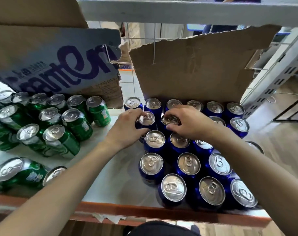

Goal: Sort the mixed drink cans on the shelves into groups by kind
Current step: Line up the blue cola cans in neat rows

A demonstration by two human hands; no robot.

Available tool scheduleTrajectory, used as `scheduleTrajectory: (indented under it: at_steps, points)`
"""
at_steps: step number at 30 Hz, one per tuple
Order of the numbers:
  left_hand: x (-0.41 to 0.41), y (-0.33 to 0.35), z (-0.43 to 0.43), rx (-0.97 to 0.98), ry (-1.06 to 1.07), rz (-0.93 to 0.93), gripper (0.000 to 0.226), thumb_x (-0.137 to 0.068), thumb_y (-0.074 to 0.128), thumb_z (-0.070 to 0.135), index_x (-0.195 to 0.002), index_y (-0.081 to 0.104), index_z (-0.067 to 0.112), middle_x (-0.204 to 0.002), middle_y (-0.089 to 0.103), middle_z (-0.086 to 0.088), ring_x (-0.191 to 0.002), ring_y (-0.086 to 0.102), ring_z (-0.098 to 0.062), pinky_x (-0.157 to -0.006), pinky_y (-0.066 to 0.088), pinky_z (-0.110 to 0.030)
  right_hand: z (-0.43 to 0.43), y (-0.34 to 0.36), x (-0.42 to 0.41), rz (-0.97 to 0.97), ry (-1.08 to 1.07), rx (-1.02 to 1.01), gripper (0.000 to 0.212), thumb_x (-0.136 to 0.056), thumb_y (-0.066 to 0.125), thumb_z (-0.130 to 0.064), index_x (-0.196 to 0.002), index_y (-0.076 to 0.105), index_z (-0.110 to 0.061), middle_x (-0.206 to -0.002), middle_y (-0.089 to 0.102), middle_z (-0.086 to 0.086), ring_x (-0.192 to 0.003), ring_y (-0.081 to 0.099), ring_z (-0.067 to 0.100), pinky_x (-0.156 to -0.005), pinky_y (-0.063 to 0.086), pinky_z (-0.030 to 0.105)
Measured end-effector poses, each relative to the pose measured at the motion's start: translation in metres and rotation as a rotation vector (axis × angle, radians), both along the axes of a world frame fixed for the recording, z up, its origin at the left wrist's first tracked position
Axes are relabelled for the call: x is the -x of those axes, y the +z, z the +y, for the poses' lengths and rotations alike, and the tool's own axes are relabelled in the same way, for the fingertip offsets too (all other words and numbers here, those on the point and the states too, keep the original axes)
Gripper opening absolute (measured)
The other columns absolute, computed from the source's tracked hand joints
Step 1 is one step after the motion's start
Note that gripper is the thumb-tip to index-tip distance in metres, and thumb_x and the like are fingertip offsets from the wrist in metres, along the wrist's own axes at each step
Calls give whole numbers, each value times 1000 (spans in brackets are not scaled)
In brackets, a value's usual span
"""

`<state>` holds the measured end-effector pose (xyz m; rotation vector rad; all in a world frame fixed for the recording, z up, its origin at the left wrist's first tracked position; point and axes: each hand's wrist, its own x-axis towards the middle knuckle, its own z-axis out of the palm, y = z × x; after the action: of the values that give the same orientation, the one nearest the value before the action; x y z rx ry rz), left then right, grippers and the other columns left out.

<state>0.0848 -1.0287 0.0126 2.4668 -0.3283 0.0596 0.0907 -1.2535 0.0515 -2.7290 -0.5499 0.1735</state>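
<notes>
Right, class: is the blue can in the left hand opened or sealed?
Sealed: on the can in the left hand the tab lies flat, and no opening shows.

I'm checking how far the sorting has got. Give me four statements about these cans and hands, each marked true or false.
1. The green cans are grouped left of the blue cans, with bare shelf between them. True.
2. Both hands hold green cans. False: the left hand grips a blue can by its top, and the right hand grips the one beside it.
3. A torn cardboard flap stands behind the blue cans. True.
4. The blue cans lie on their sides. False: they stand upright, tops up.
</notes>
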Motion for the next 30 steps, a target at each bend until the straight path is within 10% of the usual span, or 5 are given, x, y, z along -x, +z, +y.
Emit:
scheduleTrajectory:
  at_steps: [6,10,30]
  points:
    - [19,4,-4,111,34,-28,50,-84,57,60,-118,61,23,-116,53,2,-106,58,-17,-91,48,-30,-4,-4,6,9,3,1,48,-90,64,-42,-134,54,-24,-136,53,-3,-124,49,20,-103,42,46]
    - [51,16,-18,-252,-16,-5,71,-71,59,78,-125,49,34,-121,49,8,-108,55,-18,-85,49,-36,-3,-8,7,-19,-5,-2,51,-90,63,-44,-137,51,-27,-142,49,-5,-129,45,22,-106,37,51]
    - [14,38,55,-192,129,165,56,-77,81,39,-125,66,14,-119,60,-6,-99,56,-19,-89,46,-32,3,0,-5,41,49,6,40,-90,64,-39,-127,59,-23,-123,59,-3,-114,53,18,-98,45,40]
